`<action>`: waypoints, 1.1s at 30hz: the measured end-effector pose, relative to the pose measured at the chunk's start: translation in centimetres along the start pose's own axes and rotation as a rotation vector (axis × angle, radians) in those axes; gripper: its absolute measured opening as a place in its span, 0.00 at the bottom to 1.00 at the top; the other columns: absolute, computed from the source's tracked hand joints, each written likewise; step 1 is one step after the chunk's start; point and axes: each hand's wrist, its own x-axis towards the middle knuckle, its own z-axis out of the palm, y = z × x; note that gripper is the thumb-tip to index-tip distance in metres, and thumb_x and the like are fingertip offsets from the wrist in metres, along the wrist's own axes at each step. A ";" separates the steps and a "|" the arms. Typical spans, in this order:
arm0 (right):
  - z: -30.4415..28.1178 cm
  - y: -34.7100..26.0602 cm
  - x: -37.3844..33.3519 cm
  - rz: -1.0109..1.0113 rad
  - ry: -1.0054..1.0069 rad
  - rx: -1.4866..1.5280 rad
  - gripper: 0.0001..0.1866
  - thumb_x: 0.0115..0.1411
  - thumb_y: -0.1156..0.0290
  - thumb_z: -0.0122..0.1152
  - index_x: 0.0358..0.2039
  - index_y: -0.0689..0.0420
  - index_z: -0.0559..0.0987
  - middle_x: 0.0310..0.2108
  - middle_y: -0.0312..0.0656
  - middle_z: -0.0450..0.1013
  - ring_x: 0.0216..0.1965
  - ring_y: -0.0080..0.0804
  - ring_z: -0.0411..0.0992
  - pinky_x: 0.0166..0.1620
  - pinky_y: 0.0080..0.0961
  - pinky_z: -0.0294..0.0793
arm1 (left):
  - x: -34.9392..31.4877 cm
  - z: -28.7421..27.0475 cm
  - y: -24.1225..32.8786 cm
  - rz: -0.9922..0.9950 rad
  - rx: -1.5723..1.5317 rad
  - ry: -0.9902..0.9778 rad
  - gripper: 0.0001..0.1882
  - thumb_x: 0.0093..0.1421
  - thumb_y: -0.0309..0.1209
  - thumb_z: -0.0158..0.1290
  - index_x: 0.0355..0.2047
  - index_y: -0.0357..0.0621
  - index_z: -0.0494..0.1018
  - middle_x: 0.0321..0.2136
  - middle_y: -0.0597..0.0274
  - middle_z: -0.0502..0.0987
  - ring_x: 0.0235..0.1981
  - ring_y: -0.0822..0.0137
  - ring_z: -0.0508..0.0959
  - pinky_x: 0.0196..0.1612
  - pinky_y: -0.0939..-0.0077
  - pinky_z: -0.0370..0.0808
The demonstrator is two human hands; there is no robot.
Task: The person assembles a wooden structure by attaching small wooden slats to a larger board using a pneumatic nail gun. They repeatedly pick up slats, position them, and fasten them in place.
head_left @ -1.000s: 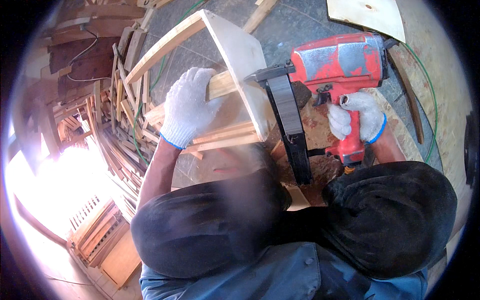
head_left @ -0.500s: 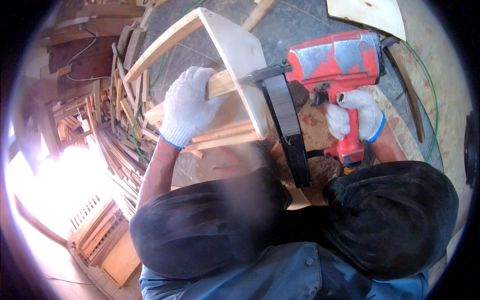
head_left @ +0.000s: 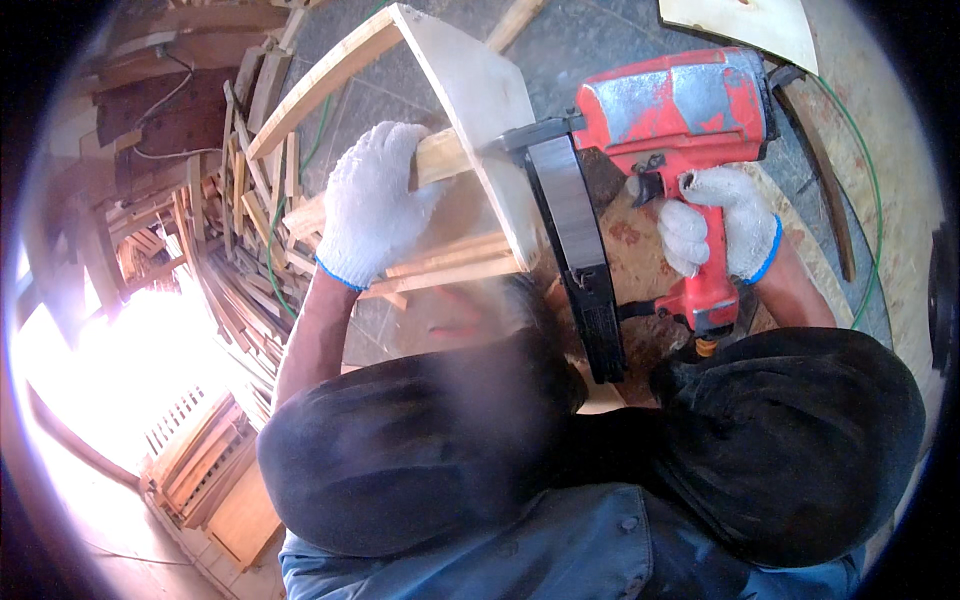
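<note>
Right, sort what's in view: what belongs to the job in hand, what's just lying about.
In use:
red-and-silver nail gun, in the white-gloved right hand
pale wooden open frame, held by the white-gloved left hand

Apparently lying about:
heap of thin wooden strips
pale plywood sheet, top right

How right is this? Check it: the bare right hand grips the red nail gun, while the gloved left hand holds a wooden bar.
Wrong on one point: the right hand isn't bare; the head view shows it in a white glove. It grips the red nail gun, while the gloved left hand holds a wooden bar.
</note>
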 end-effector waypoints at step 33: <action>0.9 -0.3 0.2 -0.089 -0.008 -0.029 0.16 0.67 0.60 0.55 0.45 0.59 0.76 0.19 0.38 0.67 0.17 0.33 0.67 0.25 0.36 0.70 | -1.6 2.0 -2.5 -0.084 0.068 0.065 0.26 0.49 0.30 0.64 0.51 0.49 0.75 0.45 0.53 0.80 0.48 0.47 0.79 0.51 0.53 0.76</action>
